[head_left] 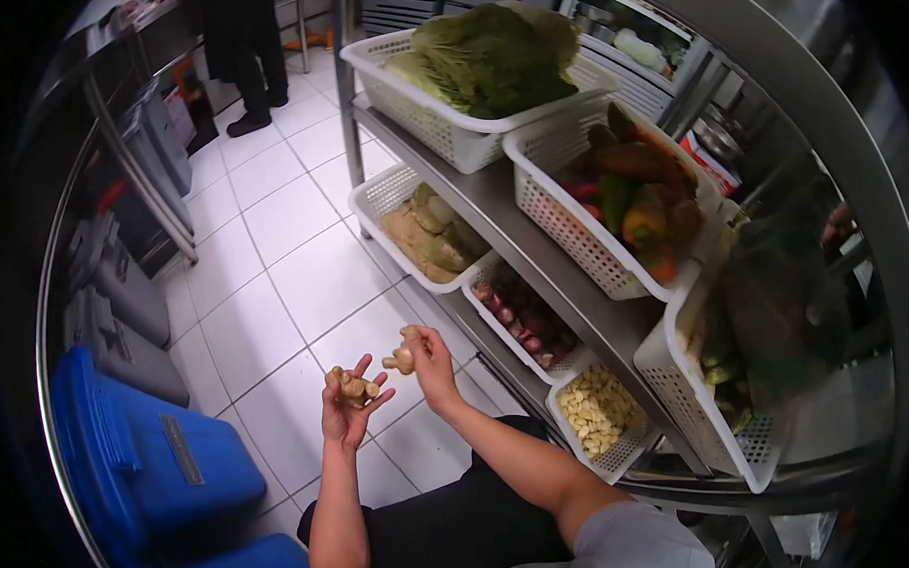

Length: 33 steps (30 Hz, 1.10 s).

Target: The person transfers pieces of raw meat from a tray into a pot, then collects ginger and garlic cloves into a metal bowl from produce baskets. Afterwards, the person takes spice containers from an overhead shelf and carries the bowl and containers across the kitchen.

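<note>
My left hand, palm up with fingers partly spread, supports a knobbly piece of ginger root. Beside it, my right hand pinches a smaller piece of ginger between thumb and fingers. The two pieces are close but apart, held over the floor in front of my lap. Nearest to my right hand on the lower shelf are a white basket of red onions or shallots and one of peeled garlic cloves. Behind them stands a basket of pale brown roots or tubers.
On the upper shelf sit baskets with leafy greens, peppers and blurred dark vegetables. Blue bins and grey bins line the left. A person in dark trousers stands at the back on the tiled floor.
</note>
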Each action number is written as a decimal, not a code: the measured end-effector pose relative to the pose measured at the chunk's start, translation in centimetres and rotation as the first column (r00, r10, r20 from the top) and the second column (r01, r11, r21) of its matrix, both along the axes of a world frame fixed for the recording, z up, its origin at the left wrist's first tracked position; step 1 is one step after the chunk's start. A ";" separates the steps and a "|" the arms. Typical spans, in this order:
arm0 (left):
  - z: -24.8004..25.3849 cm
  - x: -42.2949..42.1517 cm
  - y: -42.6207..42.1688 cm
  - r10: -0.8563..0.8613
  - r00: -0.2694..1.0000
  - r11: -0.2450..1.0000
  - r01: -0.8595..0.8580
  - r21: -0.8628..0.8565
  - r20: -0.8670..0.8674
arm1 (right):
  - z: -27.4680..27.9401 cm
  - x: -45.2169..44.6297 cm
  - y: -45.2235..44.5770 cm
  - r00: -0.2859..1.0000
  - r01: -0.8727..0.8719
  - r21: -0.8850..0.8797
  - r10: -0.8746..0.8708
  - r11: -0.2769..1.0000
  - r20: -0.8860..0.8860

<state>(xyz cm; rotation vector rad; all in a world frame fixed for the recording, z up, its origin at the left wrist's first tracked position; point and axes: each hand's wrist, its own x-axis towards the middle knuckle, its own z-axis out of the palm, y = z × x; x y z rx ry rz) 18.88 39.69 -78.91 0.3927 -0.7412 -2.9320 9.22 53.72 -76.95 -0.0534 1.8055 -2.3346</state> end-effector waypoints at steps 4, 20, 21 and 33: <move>-0.2 0.1 1.4 -0.085 0.994 0.996 0.085 0.003 -0.063 | 2.7 1.9 -0.3 0.982 0.041 0.139 -0.014 0.989 -0.190; 0.2 0.9 2.9 -0.185 0.981 0.983 0.185 -0.016 -0.062 | 5.7 5.2 0.9 0.808 0.037 0.655 0.363 0.755 -0.464; 0.8 0.7 3.4 -0.195 0.978 0.980 0.192 -0.051 -0.068 | 6.4 5.4 1.2 0.806 0.039 0.682 0.380 0.731 -0.454; 1.7 -0.5 4.5 -0.301 0.863 0.843 0.440 0.309 -0.405 | 4.3 2.3 23.1 0.933 0.340 0.797 -0.287 0.500 -0.218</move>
